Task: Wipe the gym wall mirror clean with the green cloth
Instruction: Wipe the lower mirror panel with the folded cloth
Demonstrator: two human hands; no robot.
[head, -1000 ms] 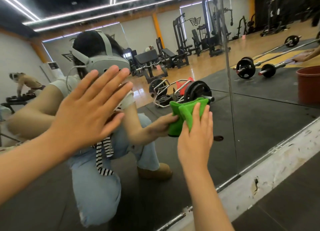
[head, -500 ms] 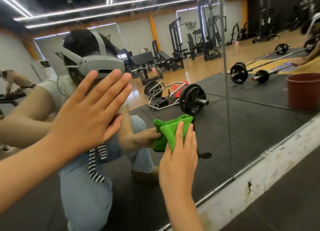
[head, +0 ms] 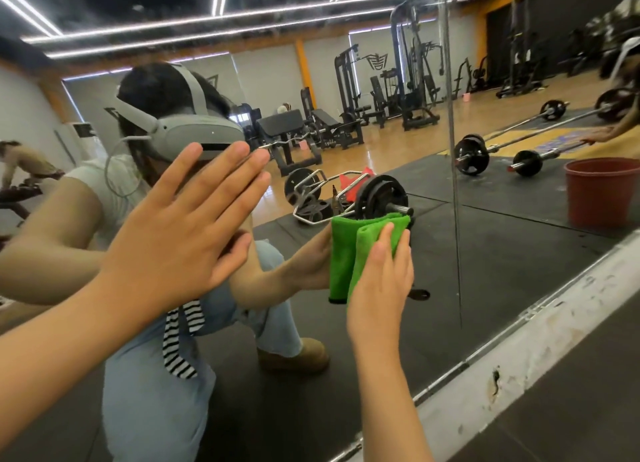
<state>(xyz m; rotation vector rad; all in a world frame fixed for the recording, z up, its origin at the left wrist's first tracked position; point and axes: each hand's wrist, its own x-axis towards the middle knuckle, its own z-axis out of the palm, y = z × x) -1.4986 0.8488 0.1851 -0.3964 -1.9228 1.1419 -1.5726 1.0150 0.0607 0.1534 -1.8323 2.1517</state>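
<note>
Mirror — 1; left hand flat, right hand pressing 1 cloth.

Bright ceiling strips reflected; edges bowed, perhaps slightly soft.

No words or numbers legible anywhere; we log marks only. All of them sit in the mirror as reflections.

- Far wall: a dark winged emblem above the weight machines. We cannot tell whether it carries lettering.
- Further left on the same wall: a second emblem of similar outline, partly hidden behind the headset strap.
- Yellow floor mat: a blue printed band, too blurred to read.
- Far left: a small dark panel, nothing readable.
</note>
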